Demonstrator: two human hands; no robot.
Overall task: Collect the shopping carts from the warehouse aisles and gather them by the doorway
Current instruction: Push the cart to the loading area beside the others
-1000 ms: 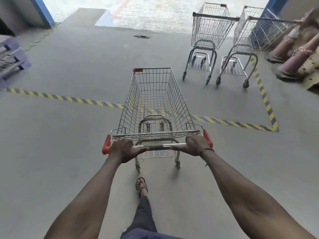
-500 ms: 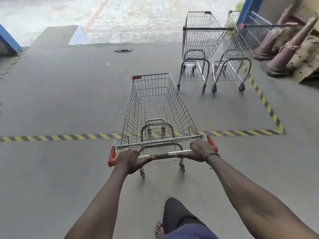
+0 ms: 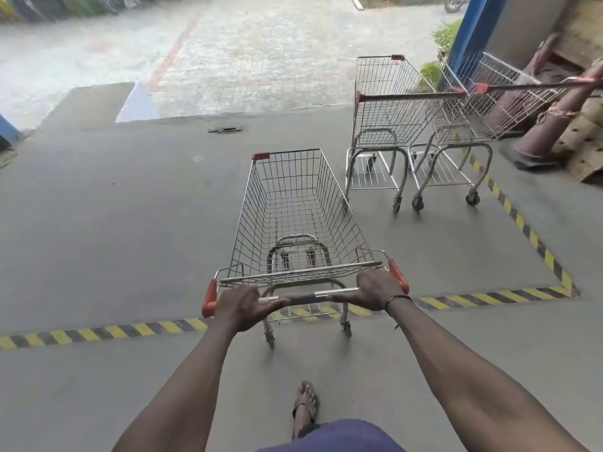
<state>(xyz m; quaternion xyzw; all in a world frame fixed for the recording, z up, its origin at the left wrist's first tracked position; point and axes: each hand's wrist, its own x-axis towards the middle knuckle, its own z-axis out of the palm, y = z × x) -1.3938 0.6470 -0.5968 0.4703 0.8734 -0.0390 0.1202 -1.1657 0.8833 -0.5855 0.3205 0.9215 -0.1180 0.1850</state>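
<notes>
An empty wire shopping cart [image 3: 295,210] with red handle ends stands right in front of me, its rear wheels on the yellow-black floor tape [image 3: 98,332]. My left hand [image 3: 243,305] grips the left part of its handle bar and my right hand [image 3: 375,288] grips the right part. Two more empty carts stand side by side ahead to the right, near the doorway: one cart [image 3: 385,102] on the left and another cart [image 3: 486,102] beside the blue door post [image 3: 470,31].
Worn traffic cones [image 3: 554,115] and cardboard lie against the right wall beyond the carts. A striped tape line [image 3: 522,223] runs along the right. A small dark object [image 3: 225,129] lies on the floor near the threshold. Wet paving lies outside.
The cart has rolled forward over the striped tape line and nearer to the two parked carts, with both hands still on the handle. The doorway is closer.
</notes>
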